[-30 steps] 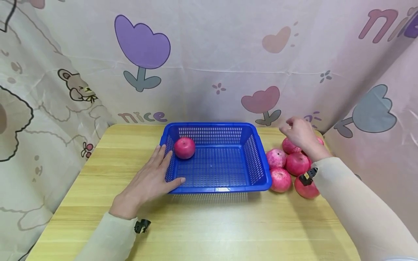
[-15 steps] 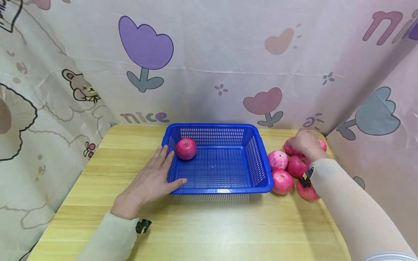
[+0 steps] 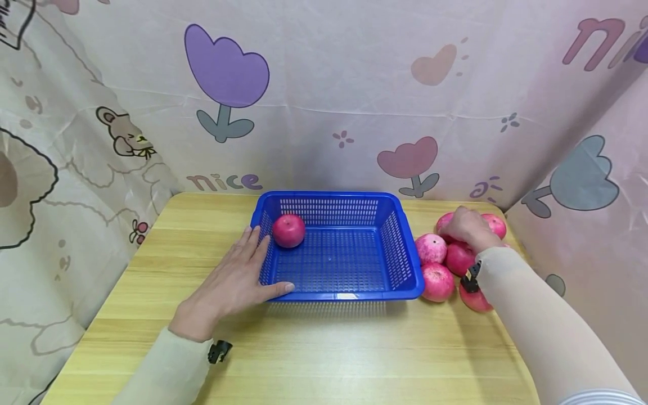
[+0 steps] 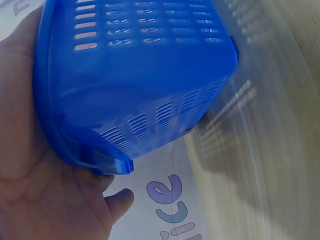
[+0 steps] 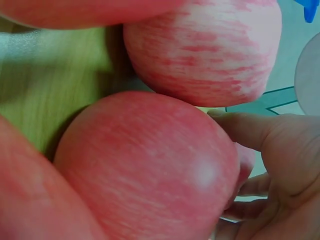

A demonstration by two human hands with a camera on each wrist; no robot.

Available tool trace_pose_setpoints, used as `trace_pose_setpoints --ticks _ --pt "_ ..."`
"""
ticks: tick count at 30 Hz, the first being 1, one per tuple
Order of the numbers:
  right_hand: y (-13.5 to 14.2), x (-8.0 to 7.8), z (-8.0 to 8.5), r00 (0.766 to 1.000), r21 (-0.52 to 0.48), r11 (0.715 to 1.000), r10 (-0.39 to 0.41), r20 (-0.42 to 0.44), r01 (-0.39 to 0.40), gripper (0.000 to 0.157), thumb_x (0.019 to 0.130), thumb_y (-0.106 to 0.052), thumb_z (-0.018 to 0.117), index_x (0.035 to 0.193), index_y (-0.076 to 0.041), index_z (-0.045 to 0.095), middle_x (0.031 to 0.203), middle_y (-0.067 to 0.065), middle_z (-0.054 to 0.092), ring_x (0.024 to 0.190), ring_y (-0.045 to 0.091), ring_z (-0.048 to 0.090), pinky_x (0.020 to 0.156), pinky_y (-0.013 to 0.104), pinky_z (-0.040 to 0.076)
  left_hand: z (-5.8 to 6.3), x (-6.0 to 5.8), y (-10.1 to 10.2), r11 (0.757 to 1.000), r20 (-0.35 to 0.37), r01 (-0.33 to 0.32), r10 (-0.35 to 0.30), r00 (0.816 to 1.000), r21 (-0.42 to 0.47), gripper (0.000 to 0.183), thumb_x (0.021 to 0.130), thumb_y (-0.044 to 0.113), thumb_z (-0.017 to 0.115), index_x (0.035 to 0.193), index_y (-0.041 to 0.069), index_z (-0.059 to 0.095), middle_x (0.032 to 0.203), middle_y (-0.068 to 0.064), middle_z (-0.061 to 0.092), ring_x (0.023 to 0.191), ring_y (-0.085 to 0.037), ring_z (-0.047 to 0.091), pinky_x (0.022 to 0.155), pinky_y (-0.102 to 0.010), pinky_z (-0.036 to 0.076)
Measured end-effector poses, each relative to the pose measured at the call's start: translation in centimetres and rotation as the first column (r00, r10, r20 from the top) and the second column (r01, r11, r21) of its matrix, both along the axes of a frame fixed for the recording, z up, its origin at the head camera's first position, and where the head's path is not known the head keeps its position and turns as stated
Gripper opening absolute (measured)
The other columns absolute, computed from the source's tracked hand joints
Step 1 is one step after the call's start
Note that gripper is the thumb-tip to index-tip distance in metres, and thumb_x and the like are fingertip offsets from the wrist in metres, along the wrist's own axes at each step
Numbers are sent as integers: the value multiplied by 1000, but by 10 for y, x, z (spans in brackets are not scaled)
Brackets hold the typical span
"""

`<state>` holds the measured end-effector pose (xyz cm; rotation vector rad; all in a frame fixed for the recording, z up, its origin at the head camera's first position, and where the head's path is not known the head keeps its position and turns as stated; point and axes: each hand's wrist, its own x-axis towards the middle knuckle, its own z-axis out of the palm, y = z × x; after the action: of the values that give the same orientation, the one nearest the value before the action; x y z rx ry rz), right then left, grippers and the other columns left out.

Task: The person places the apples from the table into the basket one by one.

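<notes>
In the head view a blue plastic basket (image 3: 331, 295) stands on the table, with one red apple (image 3: 288, 230) in its back left part. My left hand (image 3: 230, 284) rests on the basket's left rim, fingers straight and thumb over the front edge. Among the apples to the right, my right hand (image 3: 468, 228) reaches down, its fingers and thumb curled round a back apple (image 3: 445, 221), partly covered by the hand. In the right wrist view, a large near apple (image 5: 150, 165) hides most of what the right hand (image 5: 290, 170) holds.
Several apples crowd the right side: a pale streaked one (image 3: 431, 248) and a red one (image 3: 437, 282) lie close to the basket's right wall, another (image 3: 494, 225) at the far back. A printed curtain (image 3: 314, 84) hangs behind the wooden table (image 3: 324, 354).
My right hand has come down to the back apples, then shifted slightly left, the held apple moving a little with it. My left hand has stayed on the basket rim.
</notes>
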<state>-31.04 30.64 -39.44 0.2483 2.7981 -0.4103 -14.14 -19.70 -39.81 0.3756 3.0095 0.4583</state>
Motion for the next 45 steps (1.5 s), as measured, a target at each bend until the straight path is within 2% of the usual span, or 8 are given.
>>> trace_pose_setpoints --ticks 5,9,15,18,24,28,36,45 --pt "1 0 -5 1000 17 1000 7 -4 -7 84 92 -44 73 140 14 36 126 38 47 111 52 52 93 66 51 -1 0 1 1000 4 6 -6 1000 -4 130 82 97 44 168 1 20 177 -22 0 164 -41 -3 130 -63 14" --pt "0 1 -8 998 35 998 44 -40 -42 89 91 -44 73 142 15 32 129 41 42 115 57 50 98 73 48 -1 -1 3 1000 18 0 0 1000 -21 130 82 97 43 168 2 21 177 -21 -1 164 -40 -4 130 -63 15" --pt "-5 2 -4 993 38 999 32 -111 -28 91 89 -41 74 147 13 29 136 43 36 120 60 47 101 77 46 0 -1 4 999 15 0 1 1000 -46 129 82 97 43 167 1 24 177 -22 1 164 -41 -2 130 -61 16" --pt "-10 4 4 982 38 999 41 -185 -35 90 91 -41 73 149 13 29 138 44 36 122 64 46 103 78 44 2 0 4 999 -2 11 -11 1000 -53 129 83 96 43 166 -1 25 176 -24 3 164 -43 1 129 -62 17" --pt "-32 12 31 934 27 993 115 -339 -113 89 94 -44 70 153 10 32 144 44 38 127 64 45 107 78 40 2 1 3 998 -16 25 -26 1000 -62 127 85 95 42 165 -2 26 176 -25 3 164 -44 0 129 -62 18" --pt "-55 20 49 921 27 988 154 -357 -155 91 94 -45 71 155 9 31 147 42 39 132 61 43 108 77 40 2 1 2 998 -18 25 -26 999 -63 127 85 95 42 165 -2 26 176 -25 3 164 -43 -1 129 -61 18" --pt "-100 35 77 890 -18 967 226 -395 -254 81 93 -42 74 146 8 38 135 31 52 124 50 54 102 64 49 1 1 0 999 -12 22 -23 1000 -48 128 84 96 41 166 -1 25 176 -24 1 164 -43 -2 129 -63 18" --pt "-132 44 92 847 -42 939 288 -447 -341 77 89 -40 79 141 4 45 133 27 55 120 45 58 99 63 51 0 1 0 999 -9 20 -21 1000 -35 128 84 96 41 166 0 24 176 -24 0 164 -42 -3 128 -63 18"
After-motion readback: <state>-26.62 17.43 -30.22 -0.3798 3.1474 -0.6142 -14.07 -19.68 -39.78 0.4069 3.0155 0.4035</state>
